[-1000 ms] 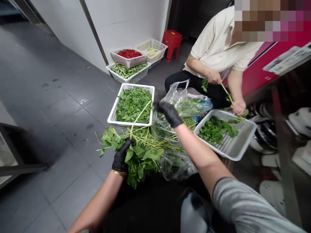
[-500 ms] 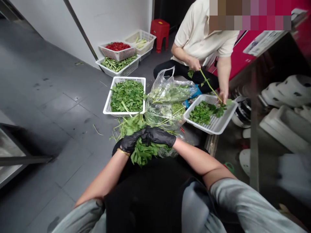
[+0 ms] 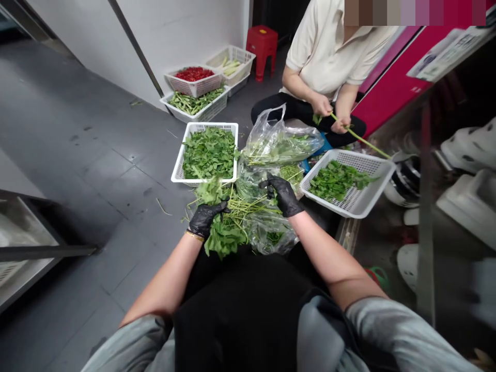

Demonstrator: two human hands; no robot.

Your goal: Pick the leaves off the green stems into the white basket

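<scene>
Both my hands wear black gloves. My left hand (image 3: 204,219) is closed round a bunch of leafy greens (image 3: 222,238) held over my lap. My right hand (image 3: 284,194) hovers above a heap of bare green stems (image 3: 248,205) and clear plastic bags (image 3: 271,150); its fingers are curled, and whether they hold a stem is unclear. A white basket of picked leaves (image 3: 208,154) stands on the floor just beyond my hands.
A second white basket with leaves (image 3: 349,182) sits to the right. A seated person (image 3: 333,57) across from me strips a long stem (image 3: 358,137). Baskets of red chillies (image 3: 194,78), green beans (image 3: 192,103) and pale stalks (image 3: 232,64), and a red stool (image 3: 262,45), stand by the wall.
My right hand left the bunch at my left hand and moved out to the right over the stems. The other person's hands came together on their stem.
</scene>
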